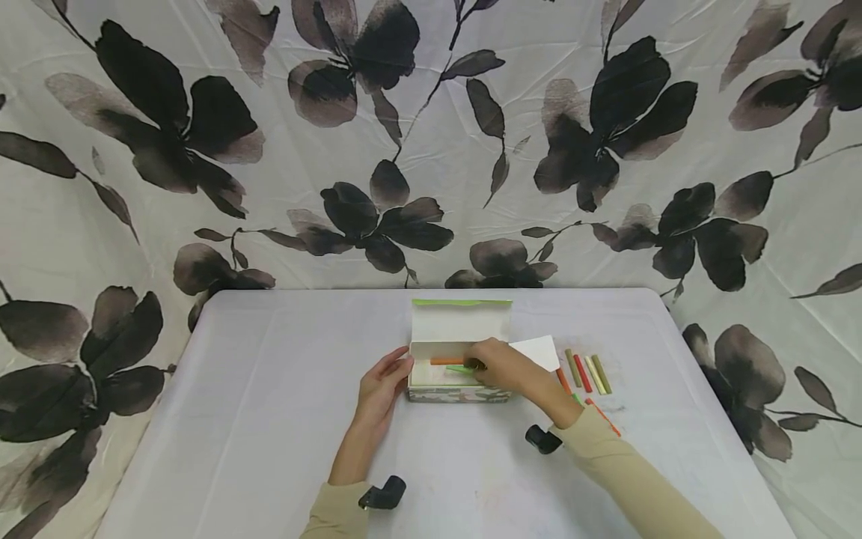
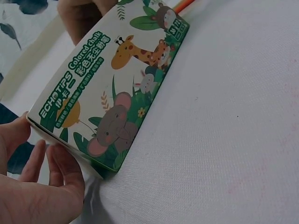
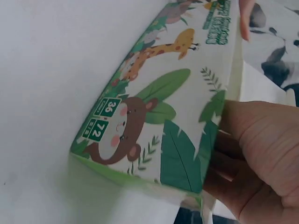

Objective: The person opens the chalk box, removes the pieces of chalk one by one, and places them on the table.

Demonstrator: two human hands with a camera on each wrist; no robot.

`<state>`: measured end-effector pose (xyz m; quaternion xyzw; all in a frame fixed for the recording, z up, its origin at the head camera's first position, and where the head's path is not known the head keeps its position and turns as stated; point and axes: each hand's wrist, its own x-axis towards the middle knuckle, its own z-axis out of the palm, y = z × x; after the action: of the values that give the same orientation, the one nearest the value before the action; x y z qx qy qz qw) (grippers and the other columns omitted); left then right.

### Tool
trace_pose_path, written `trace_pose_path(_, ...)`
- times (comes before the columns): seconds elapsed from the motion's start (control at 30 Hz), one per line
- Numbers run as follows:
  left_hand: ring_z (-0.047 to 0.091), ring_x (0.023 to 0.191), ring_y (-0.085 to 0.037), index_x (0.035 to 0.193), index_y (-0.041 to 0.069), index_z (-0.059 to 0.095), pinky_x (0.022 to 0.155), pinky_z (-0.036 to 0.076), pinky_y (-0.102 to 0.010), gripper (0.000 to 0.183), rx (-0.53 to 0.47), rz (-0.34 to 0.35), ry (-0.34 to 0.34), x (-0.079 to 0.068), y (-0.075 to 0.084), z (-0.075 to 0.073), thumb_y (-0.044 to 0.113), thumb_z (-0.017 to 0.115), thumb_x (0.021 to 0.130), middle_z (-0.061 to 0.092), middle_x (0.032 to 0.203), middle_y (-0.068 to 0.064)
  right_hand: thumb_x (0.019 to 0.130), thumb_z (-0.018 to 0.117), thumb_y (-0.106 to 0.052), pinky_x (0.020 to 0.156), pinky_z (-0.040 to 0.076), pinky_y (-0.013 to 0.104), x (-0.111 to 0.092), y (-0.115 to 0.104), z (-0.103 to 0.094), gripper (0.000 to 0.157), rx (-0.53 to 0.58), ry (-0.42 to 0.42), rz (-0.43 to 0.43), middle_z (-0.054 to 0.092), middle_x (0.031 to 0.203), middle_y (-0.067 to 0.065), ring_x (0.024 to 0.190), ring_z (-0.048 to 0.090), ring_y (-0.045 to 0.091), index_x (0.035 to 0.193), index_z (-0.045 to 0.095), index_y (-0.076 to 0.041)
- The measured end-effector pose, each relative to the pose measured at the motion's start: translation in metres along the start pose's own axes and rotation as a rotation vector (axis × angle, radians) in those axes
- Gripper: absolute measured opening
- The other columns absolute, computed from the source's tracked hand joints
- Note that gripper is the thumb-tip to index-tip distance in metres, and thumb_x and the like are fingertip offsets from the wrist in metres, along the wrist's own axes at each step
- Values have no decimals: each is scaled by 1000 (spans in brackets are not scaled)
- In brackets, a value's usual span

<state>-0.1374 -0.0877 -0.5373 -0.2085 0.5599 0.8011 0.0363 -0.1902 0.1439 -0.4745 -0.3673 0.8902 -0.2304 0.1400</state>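
The open chalk box [image 1: 460,395], printed with cartoon animals and "Colored chalk", stands at the table's middle with its lid raised. My left hand [image 1: 379,389] touches the box's left end from outside, also seen in the left wrist view, where bent fingers [image 2: 65,165] lie beside the box [image 2: 112,93]. My right hand [image 1: 505,367] reaches over the right part of the box, fingers down inside, pinching a green chalk stick [image 1: 458,368]. An orange chalk stick [image 1: 446,361] lies in the box beside it. In the right wrist view the fingertips are hidden behind the printed wall [image 3: 154,102].
Right of the box, several olive, red and yellowish chalk sticks [image 1: 596,373] lie in a loose row. An orange stick [image 1: 602,416] and a bit of green one [image 1: 576,399] show near the right forearm. A white flap [image 1: 539,352] sticks out at the box's right. Floral cloth [image 1: 431,150] hangs behind.
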Motion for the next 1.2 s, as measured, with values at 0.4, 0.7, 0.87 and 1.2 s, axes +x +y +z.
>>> trace_pose_path(0.4,62,93,-13,137,-1,62,84,54,-24,44,12,0,-14,-1,2,0,9,73,96,66,101,0,92,77,-3,80,58,28,-33,21,-23,19,317,159,8,73,97,4,88,69,15,110,74,-2)
trace_pose_path(0.7,63,91,-12,137,-1,62,79,54,-21,43,15,-4,-9,-2,1,1,10,73,97,65,104,-3,95,75,-11,83,58,28,-65,38,-37,28,551,255,125,72,110,13,97,70,21,120,70,0)
trace_pose_path(0.87,62,95,-15,137,1,63,79,54,-21,43,16,-7,-4,-2,-1,2,11,73,97,65,108,-5,95,75,-14,86,58,29,-84,46,-44,32,612,291,193,71,115,14,102,70,19,124,69,-1)
trace_pose_path(1.2,62,99,-17,138,0,61,83,54,-23,43,21,-5,-20,-3,0,1,11,72,97,65,105,-2,96,76,-22,89,56,26,-120,64,-54,41,628,366,322,69,121,17,104,70,13,129,65,0)
